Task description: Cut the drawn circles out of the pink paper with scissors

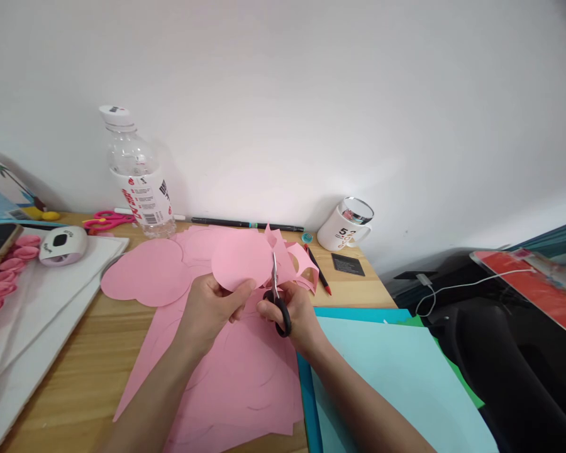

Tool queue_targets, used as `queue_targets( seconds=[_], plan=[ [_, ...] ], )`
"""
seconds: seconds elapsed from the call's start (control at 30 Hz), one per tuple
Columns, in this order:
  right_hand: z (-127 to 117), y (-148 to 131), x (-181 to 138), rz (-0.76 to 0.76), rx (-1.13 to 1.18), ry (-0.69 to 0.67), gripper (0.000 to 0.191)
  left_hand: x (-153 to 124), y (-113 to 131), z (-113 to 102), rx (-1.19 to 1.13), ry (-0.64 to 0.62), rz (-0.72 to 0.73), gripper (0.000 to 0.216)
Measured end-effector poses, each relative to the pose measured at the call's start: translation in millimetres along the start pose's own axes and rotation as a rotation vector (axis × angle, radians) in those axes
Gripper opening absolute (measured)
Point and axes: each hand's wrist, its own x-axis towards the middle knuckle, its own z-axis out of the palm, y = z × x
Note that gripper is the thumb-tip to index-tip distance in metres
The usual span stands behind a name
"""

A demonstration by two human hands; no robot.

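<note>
Cutting: pink circle [241, 261] is pinched by left hand [212, 305] above counter [75, 377] | scissors [277, 301] are gripped by right hand [296, 316] at its right edge | risk: thumb may be nicked if circle slips.

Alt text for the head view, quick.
The right hand cuts with black-handled scissors into a pink paper circle held by the left hand, over pink sheets on a wooden desk. A plastic bottle and white mug stand behind; light blue paper lies alongside.

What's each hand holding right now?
Left hand: closed, pinching the pink paper.
Right hand: closed on the scissors, blades at the paper's edge.
</note>
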Motion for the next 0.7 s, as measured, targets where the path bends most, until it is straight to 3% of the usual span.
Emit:
queue_targets(
  seconds=[0.7],
  plan=[
    [3.5, -2.8, -2.3, 0.046, -0.075, 0.038, 0.023, 4.0, -4.6, -0.1, -0.086, 0.043, 0.027, 0.031]
  ],
)
